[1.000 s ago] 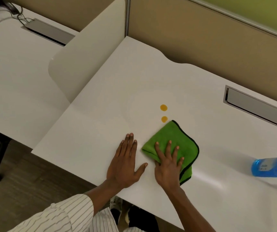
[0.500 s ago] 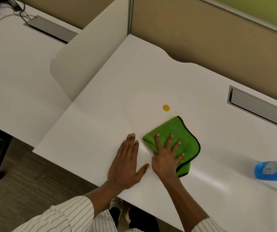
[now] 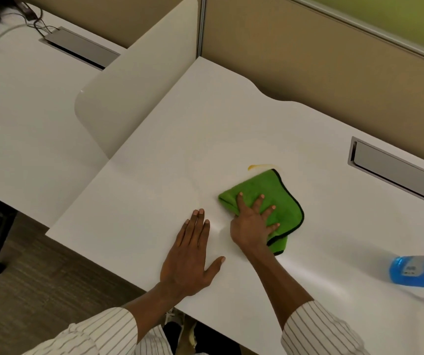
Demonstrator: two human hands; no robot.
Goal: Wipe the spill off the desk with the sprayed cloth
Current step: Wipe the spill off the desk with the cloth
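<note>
A folded green cloth with a black hem lies on the white desk. My right hand presses flat on its near left part, fingers spread over the fabric. Just beyond the cloth's far edge an orange spill shows as a thin smeared streak. My left hand rests flat on the bare desk to the left of the cloth, fingers extended, holding nothing.
A blue spray bottle lies at the right edge. A grey cable slot sits in the desk at back right. A cream divider panel separates a neighbouring desk on the left. Beige partitions stand behind.
My right hand pushed the cloth away from me over the two orange drops. The nearer drop disappeared, and the farther one is now a smeared streak. The left hand stayed in place.
</note>
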